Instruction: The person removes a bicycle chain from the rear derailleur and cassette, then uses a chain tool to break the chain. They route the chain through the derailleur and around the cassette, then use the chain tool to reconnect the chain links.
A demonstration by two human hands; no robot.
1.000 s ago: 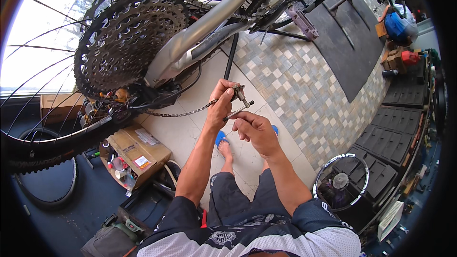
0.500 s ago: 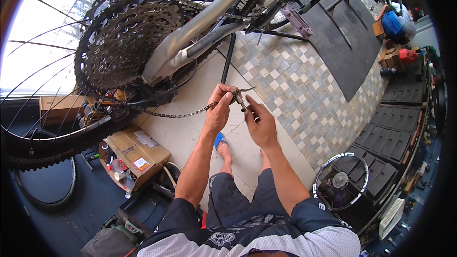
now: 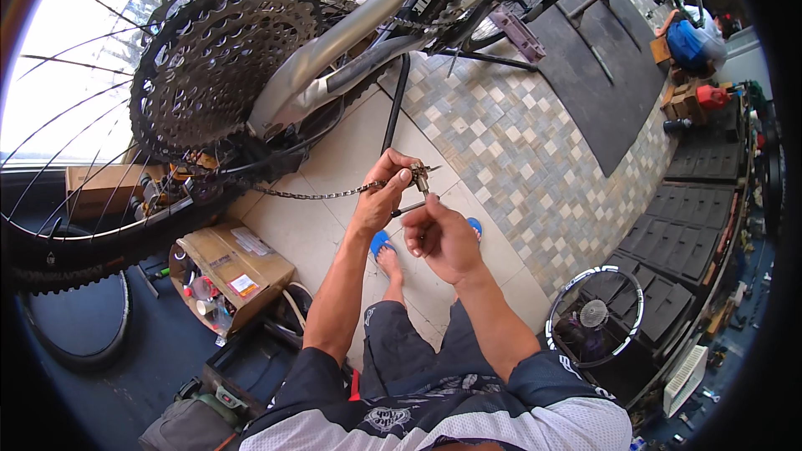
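Note:
My left hand [image 3: 384, 194] is closed, pinching a bicycle chain [image 3: 313, 195] and a small metal chain breaker [image 3: 422, 179] together. A short end of chain sticks out past the tool. From there the chain runs left toward the rear derailleur, below the large cassette [image 3: 225, 63]. My right hand [image 3: 449, 240] is closed by the tool's lower end, thumb and forefinger at its thin turning handle [image 3: 413, 208]. That handle now lies crosswise, its dark tip pointing left. The curled fingers partly hide the grip.
A silver bicycle frame [image 3: 330, 46] stands raised ahead, its rear wheel at left. An open cardboard box [image 3: 234, 267] full of odds and ends sits on the floor. At right are a wheel rim [image 3: 595, 317] and black cases [image 3: 681, 225]; a dark mat [image 3: 597, 67] lies beyond.
My right hand has turned inward and lower, its fingers curling at the tool. The handle has swung out to the left. My left hand keeps hold of the chain and tool.

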